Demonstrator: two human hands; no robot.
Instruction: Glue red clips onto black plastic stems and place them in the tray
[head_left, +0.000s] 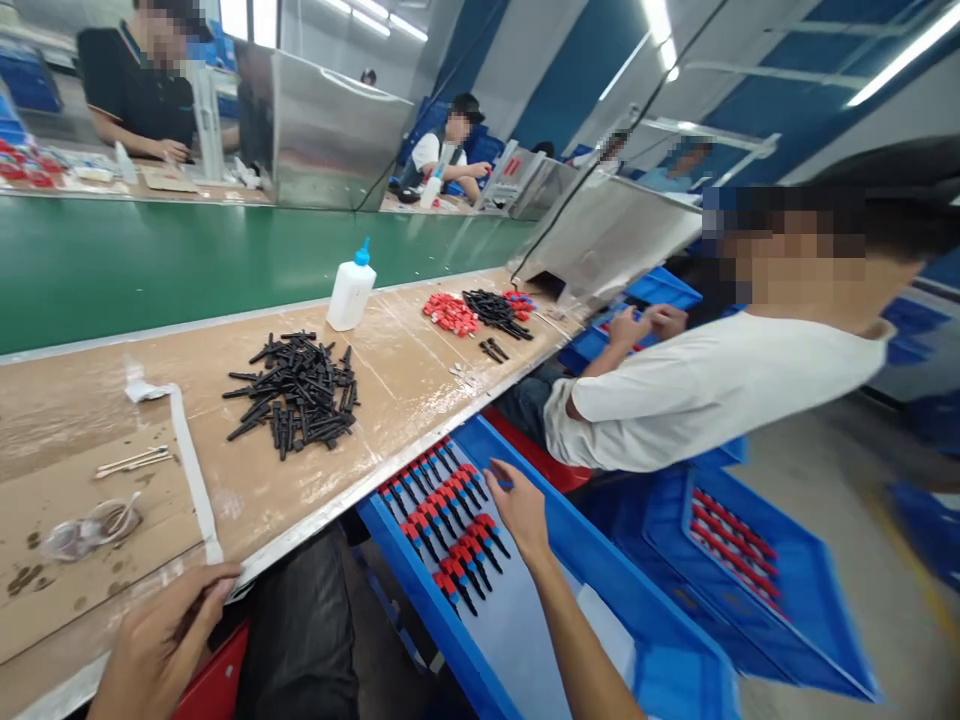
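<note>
At the near table edge, my left hand point(169, 635) has its thumb and forefinger tips close together; what lies between them, if anything, is hidden. My right hand point(521, 512) reaches over a blue crate point(401, 545), its fingers bent together beside the rows of parts. Whether a part is in those fingers I cannot make out. Inside the crate, red-and-black parts with blue bits point(450, 505) lie in slanted rows on a pale sheet point(510, 640). A heap of black stick-like parts point(300, 390) sits on the table between and beyond my hands.
A white bottle with a blue nozzle point(351, 290) stands by the green belt point(225, 255). Cotton swabs point(135, 460) and small clear cups point(94, 528) lie at left. A co-worker in a white shirt point(720, 390) sits at right, near more blue crates point(795, 620).
</note>
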